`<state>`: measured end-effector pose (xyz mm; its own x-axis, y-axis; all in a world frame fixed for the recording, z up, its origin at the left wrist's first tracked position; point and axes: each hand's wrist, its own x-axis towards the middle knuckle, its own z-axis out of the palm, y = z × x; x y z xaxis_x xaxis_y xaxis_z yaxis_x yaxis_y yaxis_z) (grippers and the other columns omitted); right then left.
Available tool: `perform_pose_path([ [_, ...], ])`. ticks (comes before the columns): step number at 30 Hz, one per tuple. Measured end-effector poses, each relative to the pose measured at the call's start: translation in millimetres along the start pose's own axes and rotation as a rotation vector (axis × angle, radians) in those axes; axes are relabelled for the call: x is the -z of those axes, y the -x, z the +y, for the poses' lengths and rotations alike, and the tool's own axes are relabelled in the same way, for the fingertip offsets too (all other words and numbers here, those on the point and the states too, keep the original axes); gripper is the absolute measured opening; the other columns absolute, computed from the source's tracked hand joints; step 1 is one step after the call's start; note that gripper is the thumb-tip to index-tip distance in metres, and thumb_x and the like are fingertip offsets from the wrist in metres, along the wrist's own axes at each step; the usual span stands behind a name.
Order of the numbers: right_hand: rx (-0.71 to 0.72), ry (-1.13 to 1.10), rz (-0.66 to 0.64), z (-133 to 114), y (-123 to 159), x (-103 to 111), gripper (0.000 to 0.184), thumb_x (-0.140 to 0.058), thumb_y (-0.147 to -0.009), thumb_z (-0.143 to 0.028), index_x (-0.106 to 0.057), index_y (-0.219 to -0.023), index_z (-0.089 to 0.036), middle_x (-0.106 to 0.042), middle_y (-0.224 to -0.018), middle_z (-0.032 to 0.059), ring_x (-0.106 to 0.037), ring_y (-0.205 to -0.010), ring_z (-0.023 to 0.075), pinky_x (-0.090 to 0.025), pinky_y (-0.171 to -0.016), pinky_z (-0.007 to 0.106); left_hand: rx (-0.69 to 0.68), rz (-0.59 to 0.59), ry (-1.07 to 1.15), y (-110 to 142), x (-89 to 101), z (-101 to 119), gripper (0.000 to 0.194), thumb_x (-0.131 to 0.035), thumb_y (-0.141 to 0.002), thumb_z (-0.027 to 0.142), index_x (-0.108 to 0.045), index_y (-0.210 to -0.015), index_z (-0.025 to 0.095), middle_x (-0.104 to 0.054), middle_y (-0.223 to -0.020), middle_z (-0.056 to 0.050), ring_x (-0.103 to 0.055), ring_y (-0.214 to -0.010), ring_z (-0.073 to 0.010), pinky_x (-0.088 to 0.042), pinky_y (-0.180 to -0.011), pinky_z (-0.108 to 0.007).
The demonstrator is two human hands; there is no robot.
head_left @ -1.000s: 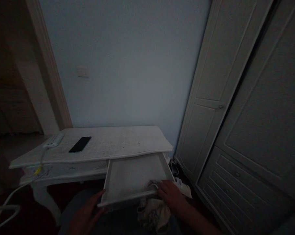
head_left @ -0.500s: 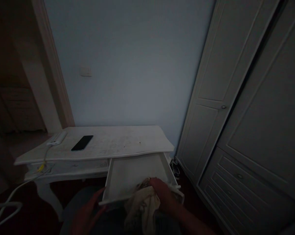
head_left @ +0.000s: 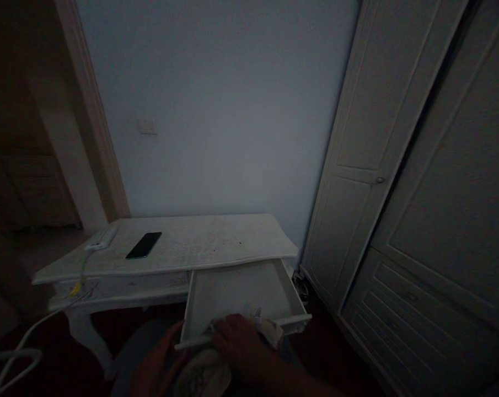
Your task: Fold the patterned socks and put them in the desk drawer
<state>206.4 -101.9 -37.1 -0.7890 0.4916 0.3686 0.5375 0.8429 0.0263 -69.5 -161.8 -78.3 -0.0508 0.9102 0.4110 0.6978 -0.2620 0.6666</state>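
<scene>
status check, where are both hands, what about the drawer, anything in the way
Left hand at drawer's left front corner, drawer pulled out. Right hand holding cloth over its front edge. Phone on tabletop, away from both hands.

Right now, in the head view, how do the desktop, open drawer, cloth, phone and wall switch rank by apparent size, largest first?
1. Desktop
2. Open drawer
3. Cloth: partly hidden by the right hand, and nearness to the camera enlarges it
4. Phone
5. Wall switch
</scene>
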Motion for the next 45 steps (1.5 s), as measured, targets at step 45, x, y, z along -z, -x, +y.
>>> perform_pose_path([
  [45,-0.137,0.143,0.212,94,110,13,0.028,-0.077,-0.092,-0.034,-0.066,-0.113,-0.020,-0.074,-0.115,0.0110,-0.064,-0.103,0.0278,-0.050,-0.093,0.042,0.009,-0.039,-0.058,-7,5.6,-2,0.055,-0.065,-0.090,0.041,-0.062,-0.145,0.040,-0.081,-0.125,0.005,-0.081,-0.104,-0.0254,-0.066,-0.087,-0.033],
])
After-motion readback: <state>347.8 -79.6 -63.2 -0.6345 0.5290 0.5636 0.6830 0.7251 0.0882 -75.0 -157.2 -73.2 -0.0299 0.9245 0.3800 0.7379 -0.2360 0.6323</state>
